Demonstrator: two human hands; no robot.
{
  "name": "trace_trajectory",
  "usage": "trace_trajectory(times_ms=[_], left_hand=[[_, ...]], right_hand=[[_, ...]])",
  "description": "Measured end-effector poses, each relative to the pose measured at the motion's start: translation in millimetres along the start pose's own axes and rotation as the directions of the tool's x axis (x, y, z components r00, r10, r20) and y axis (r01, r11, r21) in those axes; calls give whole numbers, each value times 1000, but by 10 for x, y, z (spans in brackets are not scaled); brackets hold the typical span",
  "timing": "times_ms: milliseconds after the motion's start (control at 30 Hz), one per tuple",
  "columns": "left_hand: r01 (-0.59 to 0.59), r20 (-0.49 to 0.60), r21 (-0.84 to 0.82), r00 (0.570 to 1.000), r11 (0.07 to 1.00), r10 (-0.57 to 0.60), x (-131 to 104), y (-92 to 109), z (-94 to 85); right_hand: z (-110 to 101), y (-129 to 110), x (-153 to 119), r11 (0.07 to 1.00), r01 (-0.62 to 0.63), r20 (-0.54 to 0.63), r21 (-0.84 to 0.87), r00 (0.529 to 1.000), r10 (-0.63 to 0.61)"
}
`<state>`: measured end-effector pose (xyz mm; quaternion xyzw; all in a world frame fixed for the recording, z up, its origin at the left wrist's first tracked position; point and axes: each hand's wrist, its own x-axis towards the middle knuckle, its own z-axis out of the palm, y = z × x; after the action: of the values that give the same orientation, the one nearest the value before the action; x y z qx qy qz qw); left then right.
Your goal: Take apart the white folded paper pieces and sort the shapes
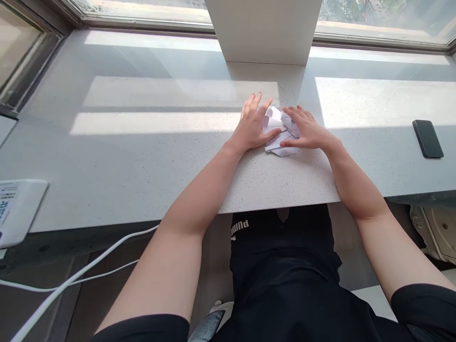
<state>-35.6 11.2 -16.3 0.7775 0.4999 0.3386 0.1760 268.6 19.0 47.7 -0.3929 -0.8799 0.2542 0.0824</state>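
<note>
A small pile of folded white paper pieces (281, 142) lies on the pale speckled counter (171, 166), near its front edge. My left hand (254, 124) rests at the pile's left side, fingers spread and thumb reaching over the paper. From the right, my right hand (304, 128) lies over the pile with its fingers stretched out and its thumb on the paper. Both hands touch or nearly touch the pieces, and neither grips one. Parts of the pile are hidden beneath the fingers.
A black phone (428, 138) lies at the right. At the left edge sits a white device (22, 209) with a printed label; white cables (89, 261) hang below the counter. A white pillar (265, 33) stands behind the hands, between windows.
</note>
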Motion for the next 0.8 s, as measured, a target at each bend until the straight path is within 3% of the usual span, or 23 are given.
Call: trace_trajectory(times_ms=[100, 200, 367, 533, 800], left_hand=[[81, 38, -9, 996, 997, -81, -47, 12, 4], [133, 8, -43, 991, 990, -133, -52, -14, 15], [131, -78, -88, 987, 987, -138, -19, -79, 46], [77, -162, -174, 981, 982, -106, -4, -153, 62], [94, -231, -364, 955, 927, -188, 31, -185, 101]], right_hand=[[64, 5, 9, 1000, 17, 122, -1, 992, -16], [108, 16, 23, 999, 38, 125, 9, 991, -39], [85, 10, 12, 993, 107, -36, 40, 994, -105], [89, -26, 36, 989, 148, -117, 9, 982, -146], [201, 141, 133, 995, 79, -308, -60, 947, -94]])
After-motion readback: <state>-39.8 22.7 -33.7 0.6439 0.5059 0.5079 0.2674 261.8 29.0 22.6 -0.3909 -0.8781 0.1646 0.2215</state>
